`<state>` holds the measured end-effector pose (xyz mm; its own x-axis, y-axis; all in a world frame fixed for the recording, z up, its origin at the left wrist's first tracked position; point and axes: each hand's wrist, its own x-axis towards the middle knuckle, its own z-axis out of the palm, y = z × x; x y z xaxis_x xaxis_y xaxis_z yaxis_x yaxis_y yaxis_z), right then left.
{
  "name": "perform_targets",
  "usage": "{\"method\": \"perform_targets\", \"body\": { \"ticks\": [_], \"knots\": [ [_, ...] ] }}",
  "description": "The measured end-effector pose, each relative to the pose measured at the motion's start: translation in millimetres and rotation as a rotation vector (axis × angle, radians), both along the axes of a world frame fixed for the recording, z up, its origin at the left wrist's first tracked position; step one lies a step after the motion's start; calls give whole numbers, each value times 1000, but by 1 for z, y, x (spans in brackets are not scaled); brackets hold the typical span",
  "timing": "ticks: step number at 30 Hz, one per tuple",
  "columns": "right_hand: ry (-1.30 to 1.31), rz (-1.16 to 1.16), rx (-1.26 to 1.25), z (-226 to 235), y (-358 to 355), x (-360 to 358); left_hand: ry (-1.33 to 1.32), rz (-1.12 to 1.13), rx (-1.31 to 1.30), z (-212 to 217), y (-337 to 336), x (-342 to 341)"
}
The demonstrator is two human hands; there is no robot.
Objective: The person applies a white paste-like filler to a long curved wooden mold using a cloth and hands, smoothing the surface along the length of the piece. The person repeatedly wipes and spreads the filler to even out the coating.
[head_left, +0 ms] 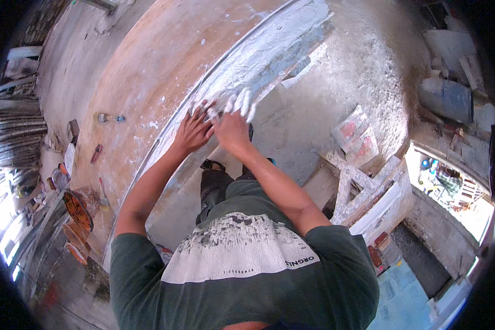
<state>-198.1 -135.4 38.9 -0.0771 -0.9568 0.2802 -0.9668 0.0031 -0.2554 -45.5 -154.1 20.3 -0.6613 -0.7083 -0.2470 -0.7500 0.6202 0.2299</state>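
A wet white plaster-like layer (253,63) runs in a long strip along the edge of a large curved brownish surface (143,71). My left hand (194,131) lies on the near part of this strip, its fingers spread and stretched out. Close beside it, my right hand (234,125) rests on the same strip with fingers extended and coated thickly in white. The fingertips of both hands touch or nearly touch the white layer, and I see no tool in either. What lies beneath the palms is hidden.
On the brownish surface lie a small pale-and-blue item (111,117), a small reddish tool (97,154) and a brush (103,192). Stained bowls (80,208) stand at the left. To the right are a red-marked bag (356,135), a white-spattered wooden frame (363,187) and a blue barrel (445,99).
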Motion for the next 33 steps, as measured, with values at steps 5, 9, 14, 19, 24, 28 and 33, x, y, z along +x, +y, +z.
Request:
{"method": "perform_targets", "body": {
  "ticks": [5,9,14,19,24,28,33],
  "knots": [
    [-88,147,533,-31,-59,-68,178,13,-129,-15,-53,-61],
    [-202,-155,385,-22,-104,-106,319,105,-251,-24,-81,-96],
    [39,23,519,0,-108,-56,371,176,-86,-18,-49,-54],
    [8,169,658,0,-46,36,307,70,71,-10,30,58],
    [-84,367,825,21,42,139,211,139,269,11,124,180],
    [5,710,640,23,104,190,151,207,428,27,168,239],
    [-136,669,733,21,104,217,60,241,298,23,184,259]
  ]
}}
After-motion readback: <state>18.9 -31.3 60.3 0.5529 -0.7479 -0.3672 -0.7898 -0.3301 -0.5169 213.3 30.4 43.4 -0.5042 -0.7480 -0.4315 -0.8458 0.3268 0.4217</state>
